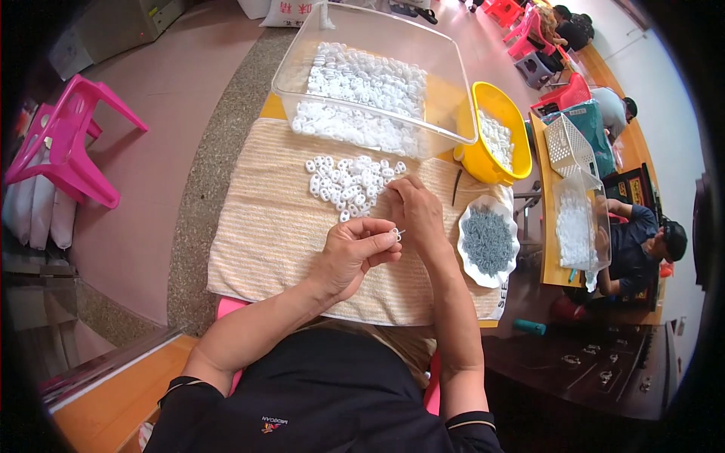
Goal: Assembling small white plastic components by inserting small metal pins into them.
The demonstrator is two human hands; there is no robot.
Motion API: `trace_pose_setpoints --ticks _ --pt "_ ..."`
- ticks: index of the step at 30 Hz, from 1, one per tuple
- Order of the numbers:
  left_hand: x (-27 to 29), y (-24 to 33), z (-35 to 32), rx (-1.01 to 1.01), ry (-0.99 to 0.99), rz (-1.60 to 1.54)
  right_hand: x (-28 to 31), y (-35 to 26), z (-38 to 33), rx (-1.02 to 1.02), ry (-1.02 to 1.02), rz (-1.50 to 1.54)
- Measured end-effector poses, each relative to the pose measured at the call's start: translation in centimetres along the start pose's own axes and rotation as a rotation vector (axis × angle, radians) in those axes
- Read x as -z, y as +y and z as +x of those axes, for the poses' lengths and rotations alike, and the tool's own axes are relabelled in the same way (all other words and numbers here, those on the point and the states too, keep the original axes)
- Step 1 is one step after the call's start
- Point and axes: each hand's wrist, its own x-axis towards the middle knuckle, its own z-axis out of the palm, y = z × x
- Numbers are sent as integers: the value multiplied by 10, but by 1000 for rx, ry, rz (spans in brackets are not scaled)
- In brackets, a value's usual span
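Between the thumb and fingers of my left hand [359, 253] is a small white plastic piece [396, 235] with a thin pale pin-like bit sticking out. My right hand [418, 214] is just beyond it, fingers curled down at the right edge of a loose pile of white two-holed oval pieces [349, 183]; whatever its fingertips hold is hidden. The pile lies on a striped beige towel [257, 226]. To the right, a white scalloped dish [463, 253] holds many small grey pieces [489, 240]. Near it on the towel lies a thin dark stick [457, 187].
Behind the pile stands a large clear bin [445, 83] of white pieces. A yellow tub [521, 143] with more stands right of it. A pink stool [91, 151] is at left. Across the right side, a person [634, 245] sits by another table with a clear bin [600, 204].
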Motion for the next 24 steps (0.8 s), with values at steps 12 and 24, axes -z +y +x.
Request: trace_pose_setpoints --ticks 12,24 --pt "2 -2 1 -10 -4 12 1 -13 9 29 -148 30" --pt "-6 2 -3 -8 9 28 -2 -11 5 76 54 160"
